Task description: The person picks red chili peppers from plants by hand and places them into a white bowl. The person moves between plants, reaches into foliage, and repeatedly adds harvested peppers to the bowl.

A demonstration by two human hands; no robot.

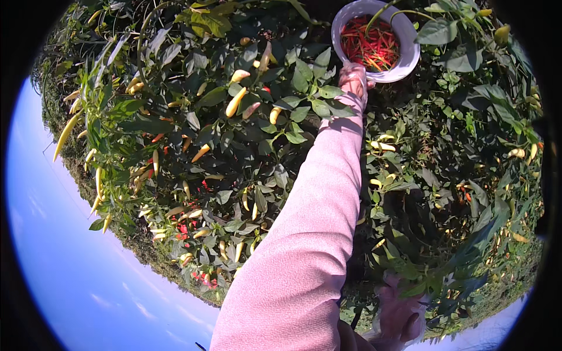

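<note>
My left hand (352,80), in a thin clear plastic glove, grips the near rim of a white plastic bucket (409,61). A pink fleece sleeve covers that outstretched arm. Many slender red chili peppers (371,44), some with green stems, lie inside the bucket. At the lower right, my right hand (400,313) is blurred and also wears a clear glove. It is close to the leaves of a pepper plant (410,267); whether its fingers hold anything is not visible.
Dense pepper plants stand on both sides, bearing pale yellow peppers (236,102) and some orange and red ones. A curved stem (377,17) crosses over the bucket. Large leaves (437,33) hang beside its rim. Sky (88,281) shows at the lower left.
</note>
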